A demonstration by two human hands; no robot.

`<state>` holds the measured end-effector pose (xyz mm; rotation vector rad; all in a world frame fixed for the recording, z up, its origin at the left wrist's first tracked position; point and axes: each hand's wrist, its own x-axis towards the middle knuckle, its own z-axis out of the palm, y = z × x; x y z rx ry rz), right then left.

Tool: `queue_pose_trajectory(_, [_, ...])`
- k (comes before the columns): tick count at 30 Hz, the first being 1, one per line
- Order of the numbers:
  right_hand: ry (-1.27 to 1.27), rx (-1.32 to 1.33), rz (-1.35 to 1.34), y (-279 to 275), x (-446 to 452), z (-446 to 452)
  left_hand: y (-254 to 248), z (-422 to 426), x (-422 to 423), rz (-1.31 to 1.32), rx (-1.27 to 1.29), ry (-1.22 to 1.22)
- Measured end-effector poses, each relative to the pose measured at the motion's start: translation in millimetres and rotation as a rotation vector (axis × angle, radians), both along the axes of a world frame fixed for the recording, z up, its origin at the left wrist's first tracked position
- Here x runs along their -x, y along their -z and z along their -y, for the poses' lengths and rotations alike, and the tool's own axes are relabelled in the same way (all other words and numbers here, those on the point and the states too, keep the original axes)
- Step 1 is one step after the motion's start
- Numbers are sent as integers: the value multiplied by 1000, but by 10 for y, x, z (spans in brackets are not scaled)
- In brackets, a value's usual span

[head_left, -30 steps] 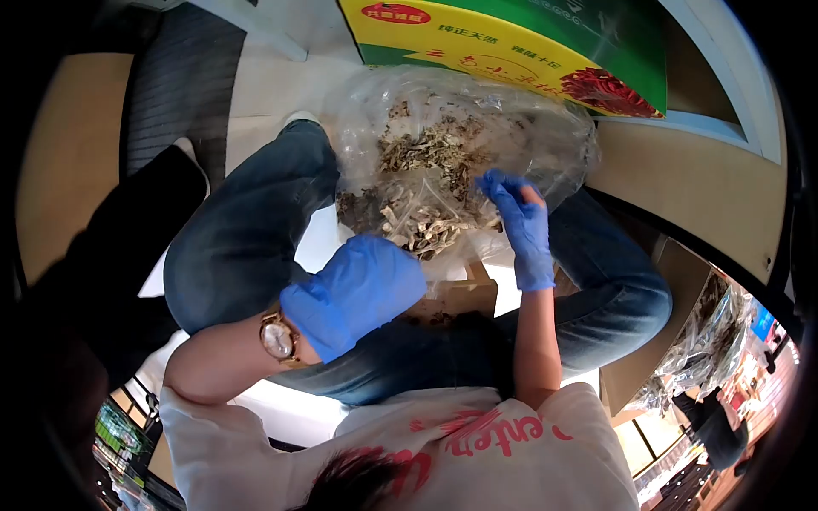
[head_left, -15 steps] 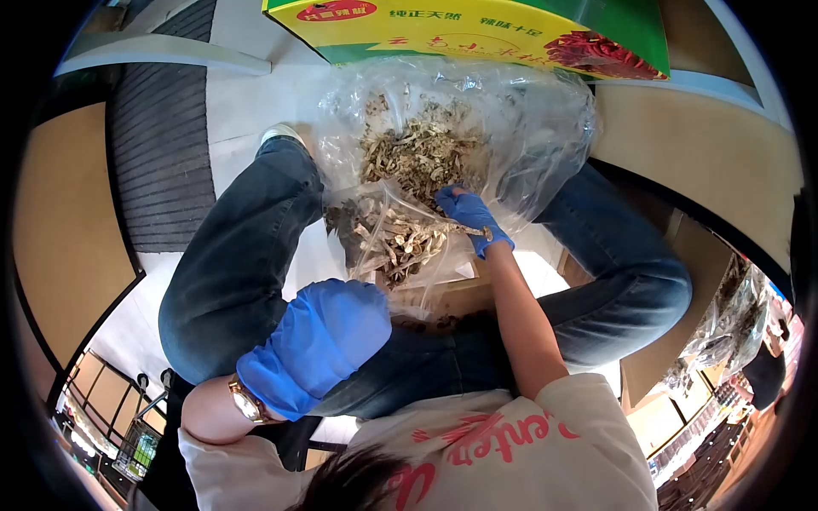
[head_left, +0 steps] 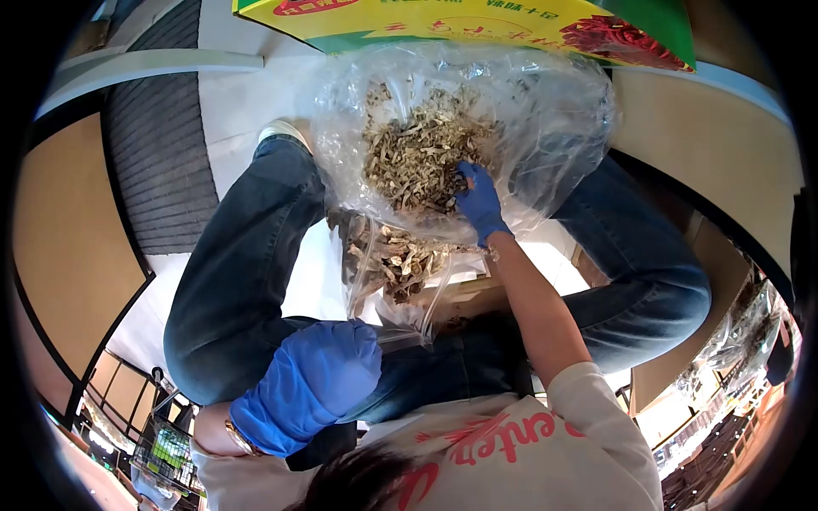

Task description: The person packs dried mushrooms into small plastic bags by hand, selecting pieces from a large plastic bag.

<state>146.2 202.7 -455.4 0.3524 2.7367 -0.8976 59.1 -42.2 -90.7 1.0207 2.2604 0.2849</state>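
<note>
A large clear plastic bag lies spread between the knees, bearing a heap of brown, dried mushroom-like pieces. At the right side of this heap is my right hand, in a blue glove, its fingers curled in among the pieces and the tips partly hidden. Closer to my body, a smaller clear zip bag holds longer dried pieces. My left hand, in a loose blue glove, is closed at that bag's near left edge; its fingertips are hidden.
A green and yellow carton stands just beyond the large bag. Jeans-clad legs flank the bags. A ribbed dark mat lies on the left, with wooden panels beside it. Filled clear bags are at the right.
My right hand has moved up and right, farther into the heap. My left hand has shifted slightly down and left, and the smaller bag's near edge has come down with it.
</note>
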Motion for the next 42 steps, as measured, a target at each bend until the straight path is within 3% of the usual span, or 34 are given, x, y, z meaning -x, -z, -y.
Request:
queue_pose_trajectory(9, [53,38,191,94,297,-117,-17,-15,50,12,23,67])
queue_pose_trajectory(11, [-16,-44,464,19,450,-193,-23,-7,35,15,65,120])
queue_pose_trajectory(12, [-12,-47,466,69,452,-247,-20,-12,39,16,61,124])
queue_pose_trajectory(17, [-350,-218,145,88,346,-448,-23,-32,59,-63,37,141])
queue_pose_trajectory(21, [-576,-168,317,-15,406,-404,-20,-29,87,-29,26,138])
queue_pose_trajectory(24, [-452,-149,428,-116,425,-367,-32,-46,94,-7,37,122])
queue_pose_trajectory(26, [-191,-76,179,-79,473,-389,-24,-27,54,-3,64,83])
queue_pose_trajectory(30, [-255,-96,-66,89,778,-529,-47,-45,93,44,78,77])
queue_pose_trajectory(32, [-119,-108,-104,99,888,-521,-48,-42,90,40,88,90])
queue_pose_trajectory(36, [40,-191,393,93,1134,-468,-14,-21,92,4,42,93])
queue_pose_trajectory(40, [20,-247,467,88,1206,-437,-20,-34,91,-14,55,118])
queue_pose_trajectory(42, [37,-197,246,98,1190,-427,-32,-46,105,-6,79,100])
